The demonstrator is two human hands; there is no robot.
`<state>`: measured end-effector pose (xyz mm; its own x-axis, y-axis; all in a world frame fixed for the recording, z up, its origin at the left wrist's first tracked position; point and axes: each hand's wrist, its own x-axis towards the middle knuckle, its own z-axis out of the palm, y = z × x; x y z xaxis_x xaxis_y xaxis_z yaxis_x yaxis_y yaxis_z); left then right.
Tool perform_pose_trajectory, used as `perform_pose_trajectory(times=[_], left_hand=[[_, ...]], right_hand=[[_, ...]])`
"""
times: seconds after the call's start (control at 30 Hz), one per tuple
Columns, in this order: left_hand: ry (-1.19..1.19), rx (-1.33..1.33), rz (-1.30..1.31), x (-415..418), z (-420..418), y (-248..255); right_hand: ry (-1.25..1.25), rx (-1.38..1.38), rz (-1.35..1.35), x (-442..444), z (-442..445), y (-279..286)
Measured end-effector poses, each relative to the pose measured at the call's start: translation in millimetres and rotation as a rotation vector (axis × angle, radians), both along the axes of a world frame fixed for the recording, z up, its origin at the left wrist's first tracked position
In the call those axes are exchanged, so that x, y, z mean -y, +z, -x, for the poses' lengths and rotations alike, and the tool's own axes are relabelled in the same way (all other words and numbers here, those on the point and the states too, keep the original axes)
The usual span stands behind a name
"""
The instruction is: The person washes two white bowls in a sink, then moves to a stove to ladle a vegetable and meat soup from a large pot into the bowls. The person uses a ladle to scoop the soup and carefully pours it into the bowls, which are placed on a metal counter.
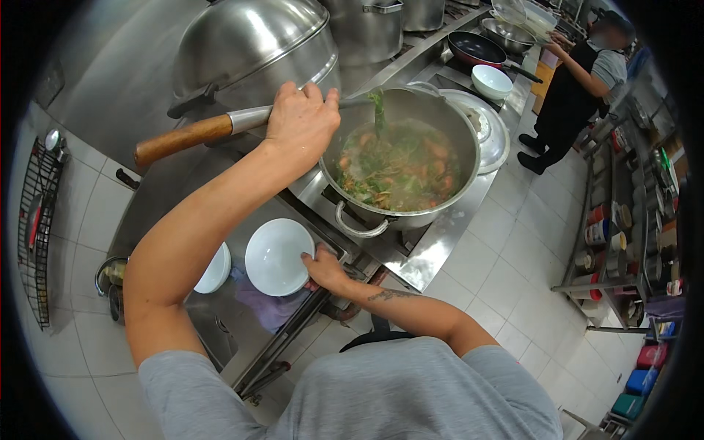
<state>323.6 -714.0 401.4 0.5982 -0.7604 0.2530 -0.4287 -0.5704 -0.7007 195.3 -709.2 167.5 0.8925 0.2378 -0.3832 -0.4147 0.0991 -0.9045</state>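
Observation:
My left hand (303,129) is closed around the metal shaft of a long wooden-handled cooking utensil (187,140) above a large metal pot (400,219). Leafy greens (378,113) hang from the shaft's far end; the shape of its head cannot be made out. Steaming broth with greens and orange pieces (404,165) fills the lower part of the pot. My right hand (325,268) grips the right rim of a white bowl (278,256), thumb on top, beside the stove. Another white bowl (214,270), partly behind my left forearm, and a purple cloth (272,302) lie near it.
A large domed steamer (258,44) stands behind my left hand. Right of the pot lie a metal lid (498,140), a white bowl (492,81) and a black frying pan (476,48). A co-worker (577,82) stands at the far right, near loaded metal shelves (605,289).

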Motion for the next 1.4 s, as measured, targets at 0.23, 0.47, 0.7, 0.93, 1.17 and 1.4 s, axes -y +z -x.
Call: perform_pose_trajectory(times=[0.23,0.47,0.7,0.93,1.17,1.4], left_hand=[[0.030,-0.082,-0.021,-11,-3,-9],[-0.009,-0.079,0.018,-25,-3,-10],[0.055,0.018,-0.104,3,-18,-19],[0.144,-0.627,-0.207,23,-40,-57],[0.534,-1.216,-0.192,30,-77,-45],[0.626,-1.394,-0.112,28,-64,15]], right_hand=[[0.039,-0.022,-0.375,49,25,-11],[-0.502,0.009,-0.563,104,43,44],[-0.489,-0.076,-0.696,75,17,65],[-0.766,0.341,0.199,132,54,28],[-0.966,0.647,0.673,192,33,21],[-0.803,0.539,0.548,212,37,35]])
